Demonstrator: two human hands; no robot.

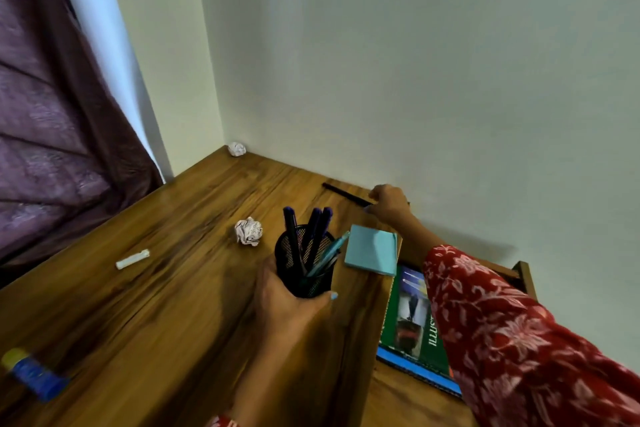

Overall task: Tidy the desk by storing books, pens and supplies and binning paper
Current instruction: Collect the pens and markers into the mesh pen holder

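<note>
My left hand [289, 302] grips a black mesh pen cup [304, 262] holding several pens, lifted just above the wooden desk [156, 288]. My right hand [389, 201] reaches to the back of the desk by the wall and pinches the end of a black pen [344, 195] lying there. A light blue sticky-note pad [372, 250] lies at the desk's right edge. Two crumpled paper balls sit on the desk, one in the middle [248, 230] and one in the far corner [237, 149].
A white eraser-like stick [132, 259] lies left of centre. A blue and yellow glue stick [33, 373] lies at the near left. An open drawer [523, 274] on the right holds a green book [410, 315] on a blue one. A purple curtain [52, 132] hangs at the left.
</note>
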